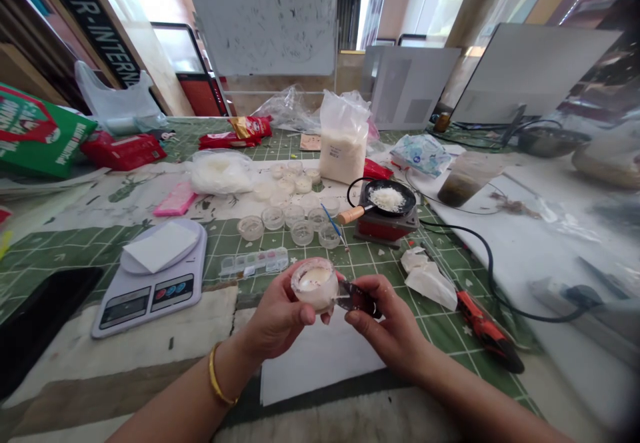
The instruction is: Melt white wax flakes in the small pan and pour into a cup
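Observation:
My left hand is wrapped round a small clear glass jar, tilted towards me, with white wax-like stuff inside and smears on its rim. In my right hand, the fingers grip a small dark tool whose flat, shiny end meets the jar's right side. What kind of tool it is I cannot make out. Under both hands lies a sheet of white paper. Several similar glass jars stand just beyond, with a thin blue stick leaning among them.
On the right, a small pan of white flakes rests on a hot plate, its cord trailing right. Orange-handled pliers lie nearby. Left are a kitchen scale, a phone and a pill-box-like case; behind stands a bag.

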### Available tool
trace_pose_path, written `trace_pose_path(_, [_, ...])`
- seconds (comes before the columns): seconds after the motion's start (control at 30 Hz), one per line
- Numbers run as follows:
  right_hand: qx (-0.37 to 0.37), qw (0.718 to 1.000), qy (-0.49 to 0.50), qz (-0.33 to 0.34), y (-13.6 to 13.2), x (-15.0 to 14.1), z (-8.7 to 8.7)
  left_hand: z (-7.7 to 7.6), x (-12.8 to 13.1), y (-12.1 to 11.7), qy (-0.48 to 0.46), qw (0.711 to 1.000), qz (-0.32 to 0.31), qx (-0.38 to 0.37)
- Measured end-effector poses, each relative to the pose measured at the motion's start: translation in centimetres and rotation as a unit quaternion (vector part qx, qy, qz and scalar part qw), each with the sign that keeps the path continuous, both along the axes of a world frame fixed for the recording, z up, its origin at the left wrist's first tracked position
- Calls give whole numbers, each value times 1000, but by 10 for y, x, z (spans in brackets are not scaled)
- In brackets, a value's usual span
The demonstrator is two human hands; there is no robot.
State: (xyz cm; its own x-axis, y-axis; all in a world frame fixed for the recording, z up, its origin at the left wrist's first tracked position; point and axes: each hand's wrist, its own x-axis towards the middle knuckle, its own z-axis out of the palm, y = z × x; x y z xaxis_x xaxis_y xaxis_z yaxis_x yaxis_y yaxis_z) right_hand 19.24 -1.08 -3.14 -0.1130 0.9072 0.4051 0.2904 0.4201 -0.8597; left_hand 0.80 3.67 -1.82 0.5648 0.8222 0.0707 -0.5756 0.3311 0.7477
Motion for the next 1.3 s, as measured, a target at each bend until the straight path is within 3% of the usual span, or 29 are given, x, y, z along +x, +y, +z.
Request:
trace_pose_path(0.17, [38, 998, -2, -41, 2, 7, 3, -1, 4, -2, -7, 1000, -22, -4])
trace_pose_path(0.4, [103, 985, -132, -30, -6, 5, 5, 1, 5, -2, 30, 999, 12, -11])
trace_pose_path(0.73, [86, 990, -64, -89, 3, 11, 7, -7, 2, 2, 52, 999, 4, -2])
trace_pose_path(1.0, [137, 982, -130, -23, 0, 8, 7, -6, 5, 1, 58, 998, 18, -15])
trace_pose_path(1.2, [95, 985, -85, -118, 9, 17, 8, -13, 5, 2, 72, 997, -17, -18])
trace_pose_path(1.3, [101, 987, -68, -105, 8, 18, 8, -11, 5, 2, 60, 998, -16, -27])
